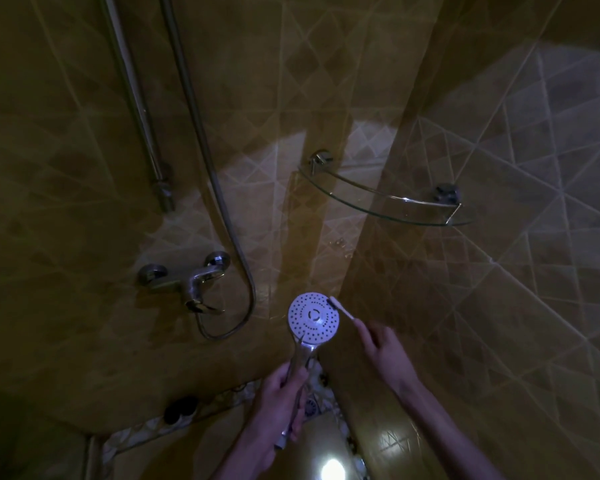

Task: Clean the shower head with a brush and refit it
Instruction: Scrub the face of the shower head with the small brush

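We hold the shower head (pixel 313 318) out in front of us, low in the corner of the stall where the two tiled walls (pixel 465 306) meet. Our left hand (pixel 284 403) is wrapped around its chrome handle, fingers curled tight, so the perforated white face turns up toward us; we judge this is to catch what light there is and to give the bristles a flat surface to work on. Our right hand (pixel 381 344) pinches the thin stem of the brush (pixel 340 308), whose pale tip lies on the upper right rim of the face, touching the outer ring of holes. The grip sits well back along the stem, which probably gives reach but little pressure.

The hose (pixel 222 202) hangs down the left wall and loops below the tap (pixel 191 282); whether it joins the handle we cannot tell in this gloom. The rail (pixel 139 109) stands bare to the left, so refitting is not yet done.

Counting: one shower head, one brush, one hose, one rail, one tap with two wall fittings, and one glass corner shelf (pixel 388 206) held by two brackets. Near the floor edge at the lower left sit some dark round items, too dim to name.
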A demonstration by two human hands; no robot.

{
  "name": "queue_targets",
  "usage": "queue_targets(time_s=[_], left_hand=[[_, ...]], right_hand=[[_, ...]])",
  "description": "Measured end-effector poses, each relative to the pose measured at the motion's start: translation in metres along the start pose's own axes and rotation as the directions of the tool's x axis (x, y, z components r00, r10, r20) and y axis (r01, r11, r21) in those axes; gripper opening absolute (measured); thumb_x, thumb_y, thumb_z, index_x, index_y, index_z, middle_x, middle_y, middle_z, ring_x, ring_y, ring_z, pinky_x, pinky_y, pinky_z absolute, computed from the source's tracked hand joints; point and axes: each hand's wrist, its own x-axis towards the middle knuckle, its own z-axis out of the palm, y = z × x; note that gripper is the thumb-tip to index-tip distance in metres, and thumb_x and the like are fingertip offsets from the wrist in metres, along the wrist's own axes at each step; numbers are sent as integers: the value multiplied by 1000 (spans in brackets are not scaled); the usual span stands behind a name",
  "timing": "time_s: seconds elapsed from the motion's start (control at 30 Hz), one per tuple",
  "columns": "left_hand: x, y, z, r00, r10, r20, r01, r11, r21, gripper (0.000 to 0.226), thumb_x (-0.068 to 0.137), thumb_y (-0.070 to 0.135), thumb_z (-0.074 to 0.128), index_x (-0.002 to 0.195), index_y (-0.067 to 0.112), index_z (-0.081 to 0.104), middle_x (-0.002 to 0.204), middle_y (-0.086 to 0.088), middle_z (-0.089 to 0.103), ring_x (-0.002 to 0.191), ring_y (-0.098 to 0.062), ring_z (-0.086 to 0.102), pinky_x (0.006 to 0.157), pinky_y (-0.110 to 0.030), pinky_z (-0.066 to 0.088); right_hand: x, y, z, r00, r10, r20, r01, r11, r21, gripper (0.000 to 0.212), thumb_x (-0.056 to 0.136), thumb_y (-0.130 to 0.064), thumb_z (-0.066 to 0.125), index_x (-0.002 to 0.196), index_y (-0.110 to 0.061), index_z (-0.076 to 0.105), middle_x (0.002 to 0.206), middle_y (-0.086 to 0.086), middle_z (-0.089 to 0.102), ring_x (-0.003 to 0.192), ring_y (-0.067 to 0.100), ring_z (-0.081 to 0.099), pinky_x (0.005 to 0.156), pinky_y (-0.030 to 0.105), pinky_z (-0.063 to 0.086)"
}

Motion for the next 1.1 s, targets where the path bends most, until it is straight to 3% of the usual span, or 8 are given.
queue_targets(time_s=[0.13, 0.23, 0.33, 0.53, 0.73, 0.9, 1.03, 1.1], left_hand=[[5, -3, -2, 1000, -21, -20, 20, 999, -47, 24, 95, 27, 52, 96, 3, 56, 51, -6, 44, 30, -16, 33, 32, -16, 25], [5, -4, -1, 1000, -16, -14, 15, 999, -47, 23, 96, 27, 51, 88, 7, 56, 52, -6, 43, 31, -16, 32, 33, -16, 25], [5, -4, 0, 999, -32, -7, 32, 999, -37, 21, 96, 28, 51, 85, 11, 57, 53, -6, 44, 33, -16, 32, 35, -18, 25], [3, -2, -2, 999, -36, -17, 35, 999, -37, 24, 98, 28, 49, 86, 8, 54, 51, -5, 43, 32, -15, 31, 35, -17, 24], [-1, 3, 2, 1000, -10, 9, 11, 1000, -17, 24, 98, 26, 47, 88, 6, 51, 51, -4, 43, 31, -14, 30, 34, -16, 23], [-1, 1, 2, 1000, -15, 20, 15, 1000, -26, 26, 96, 24, 50, 93, -2, 50, 48, -4, 42, 29, -14, 30, 32, -15, 24], [-4, -3, 4, 1000, 0, 31, 0, 1000, -9, 25, 98, 25, 47, 83, 6, 50, 49, -5, 39, 29, -14, 29, 34, -16, 22], [-2, -3, 6, 999, 8, 33, -8, 1000, -1, 25, 98, 26, 48, 80, 8, 49, 49, -6, 39, 29, -15, 29, 35, -17, 22]], right_hand=[[-38, 4, 15, 985, -151, 81, 169, 929, -328, 43, 92, -58, 39, 59, -30, 41, 48, -2, 54, 54, 10, 60, 47, 20, 34], [-23, 5, 12, 996, -81, 24, 84, 987, -137, 39, 92, -50, 44, 59, -28, 46, 48, -7, 52, 50, 1, 56, 49, 16, 34], [-7, 6, 9, 997, 64, -43, -59, 993, 105, 25, 96, -35, 49, 78, -25, 62, 70, -12, 64, 66, -7, 59, 62, 12, 41], [-50, 11, 16, 991, -128, 34, 132, 974, -184, 38, 93, -43, 50, 58, -31, 41, 42, -10, 43, 51, 8, 58, 45, 12, 30], [-17, 13, 7, 998, 57, -41, -51, 989, 142, 26, 96, -28, 50, 72, -24, 58, 60, -13, 58, 56, -12, 54, 58, 13, 39], [-40, 17, 12, 990, -144, 2, 141, 966, -216, 40, 94, -47, 45, 62, -24, 42, 48, -1, 50, 50, 11, 56, 49, 24, 35], [-14, 13, 3, 999, 17, -41, -14, 998, 69, 29, 97, -32, 48, 71, -25, 58, 62, -10, 61, 60, -1, 57, 58, 15, 39], [-10, 7, 0, 999, 18, -43, -14, 997, 81, 28, 97, -30, 47, 75, -24, 62, 68, -11, 64, 64, -1, 58, 59, 5, 38]])
